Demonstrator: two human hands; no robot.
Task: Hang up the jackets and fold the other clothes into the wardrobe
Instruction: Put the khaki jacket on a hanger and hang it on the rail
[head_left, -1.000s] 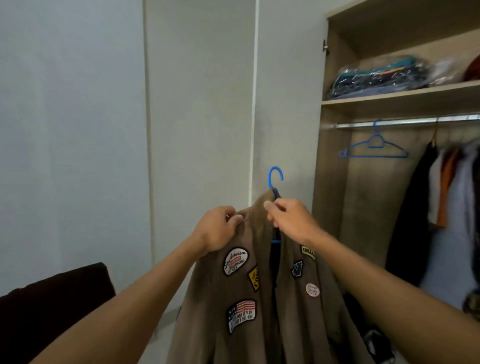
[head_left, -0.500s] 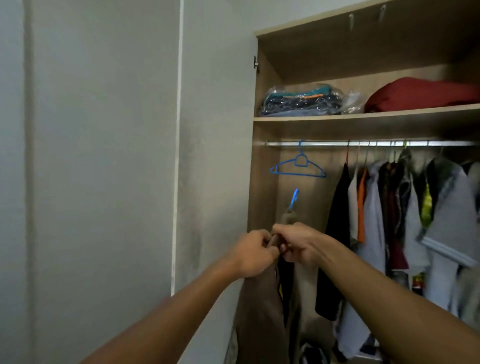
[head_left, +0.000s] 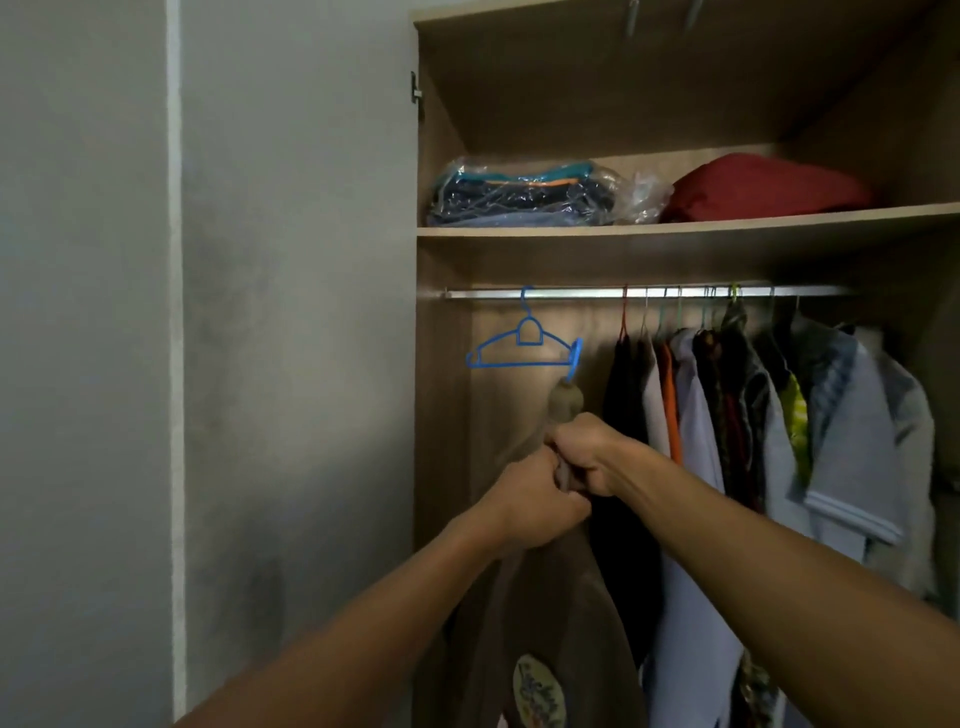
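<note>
Both the left hand and right hand grip the soft, floppy brown patched jacket by its collar. Better hold: its blue plastic hanger hook at 12 o'clock

Brown patched jacket hangs on blue hanger inside wardrobe.

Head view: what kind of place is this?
Probably a bedroom, at an open wardrobe: shirts hang on a metal rail, folded clothes lie on the shelf above.
</note>
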